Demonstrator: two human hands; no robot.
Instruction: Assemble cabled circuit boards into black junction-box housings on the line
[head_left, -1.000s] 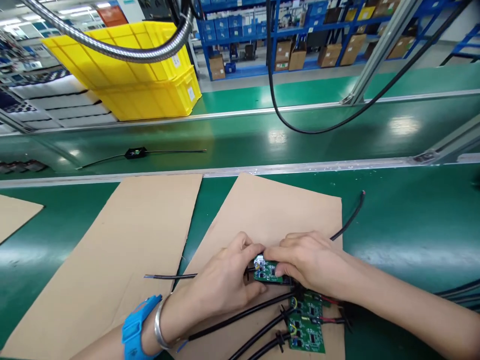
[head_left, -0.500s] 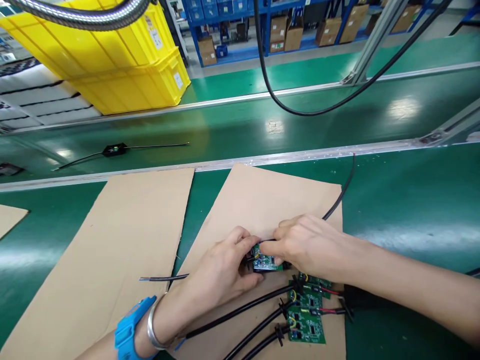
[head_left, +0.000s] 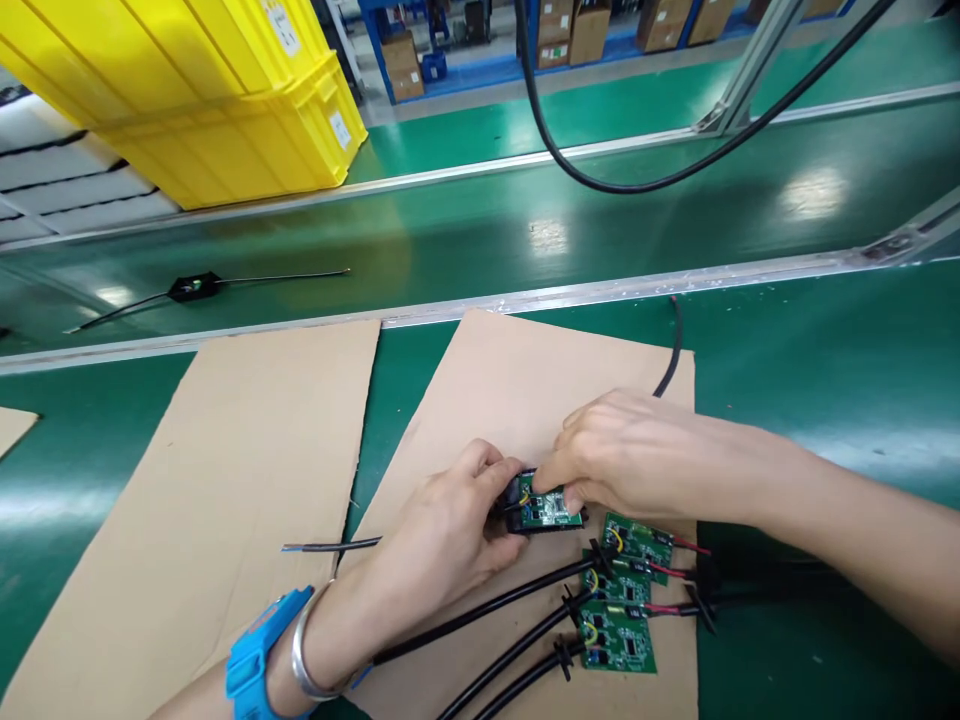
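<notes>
Evidently, the left hand (head_left: pixel 446 525) is pinching the black housing (head_left: pixel 544 529); inside, over the cardboard (head_left: pixel 547 385), the circuit board (head_left: pixel 551 509) is sitting, presumably light, stiff, fragile, favouring edge holds. The right hand (head_left: pixel 630 450) is touching it, grip unclear. Wired boards (head_left: pixel 619 645) are lying nearby; right of the cardboard, the table (head_left: pixel 817 370) is apparently offering room.

Over the cardboard (head_left: pixel 525 380), the left fingers (head_left: pixel 501 478) hold a green circuit board (head_left: pixel 551 510) touched by the right fingers (head_left: pixel 553 470).
</notes>
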